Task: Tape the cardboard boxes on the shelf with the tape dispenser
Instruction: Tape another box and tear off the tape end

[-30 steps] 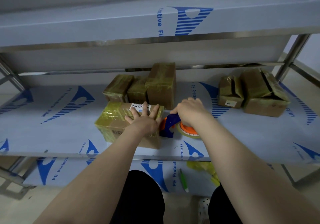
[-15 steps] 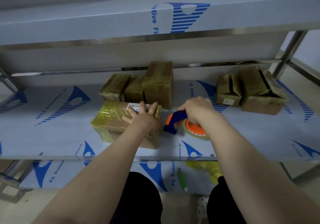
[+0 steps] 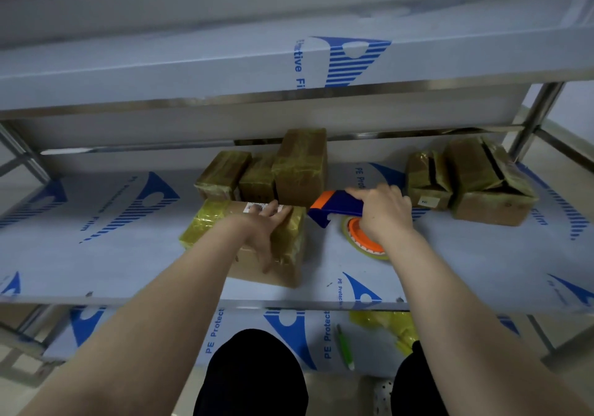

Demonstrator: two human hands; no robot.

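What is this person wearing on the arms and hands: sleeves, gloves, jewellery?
Nothing visible. The left hand and right hand are ungloved, with no ring, watch or band in view, and both forearms are bare, no sleeve reaching into frame.

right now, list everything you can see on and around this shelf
front box: one, brown card under yellowish tape, white label on top, front of the middle shelf
back boxes: three, brown, taped, side by side behind the front box
right boxes: two, brown, taped, right end of the same shelf
tape dispenser: one, blue and orange, right of the front box
shelf: one metal unit, grey film with blue print
pen-shaped item: one, green, lower shelf
crumpled plastic: one heap, yellow, lower shelf
knees: two, black cloth, bottom edge
left hand: flat on the front box
right hand: grips the tape dispenser
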